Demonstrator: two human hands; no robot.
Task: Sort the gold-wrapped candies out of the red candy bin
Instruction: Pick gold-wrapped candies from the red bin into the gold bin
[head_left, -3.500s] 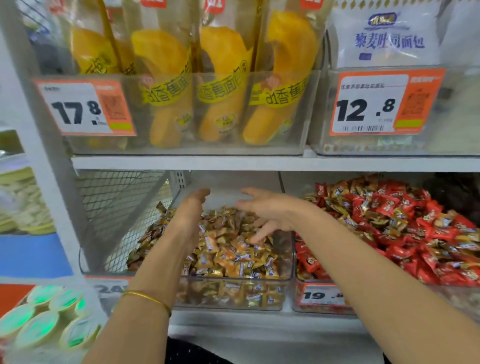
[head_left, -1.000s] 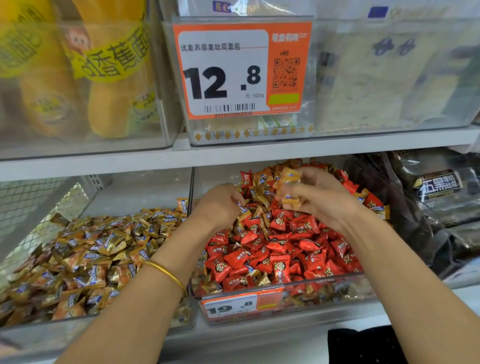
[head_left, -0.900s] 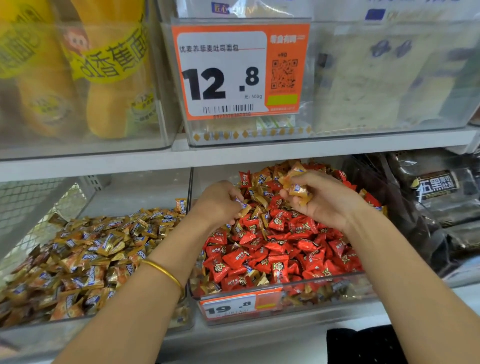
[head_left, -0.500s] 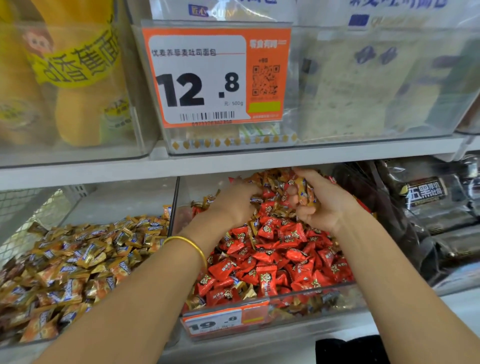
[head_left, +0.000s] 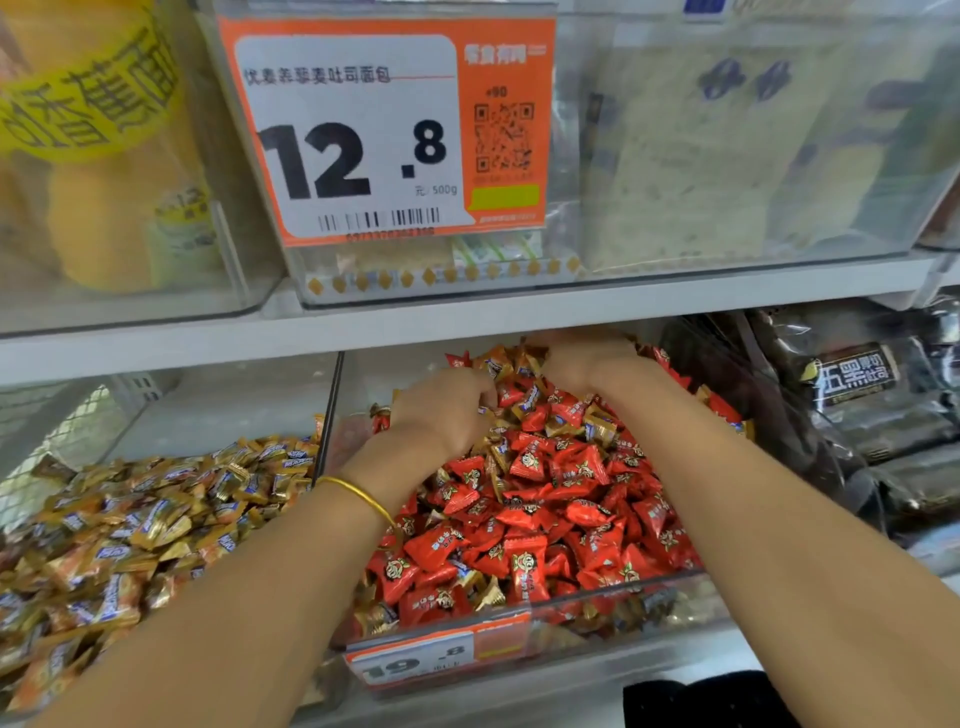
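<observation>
Upper tier: orange-and-white paper price tag (head_left: 384, 130), printed 12.8, fixed to the front of a clear plastic bin (head_left: 571, 239) holding pale bread packets (head_left: 701, 156). To its left, yellow banana-shaped bread packs (head_left: 98, 218) in a second clear bin (head_left: 244, 260). White shelf board (head_left: 519, 317) beneath both. Lower tier: white wire mesh panel (head_left: 57, 431) far left; glossy black foil packets (head_left: 872, 410) far right.

Arms extended; left hand (head_left: 447, 410) curled; right hand (head_left: 587, 364) farther back, fingers hidden.

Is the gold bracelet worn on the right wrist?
No, the gold bracelet sits on the wrist just behind the left hand.
</observation>
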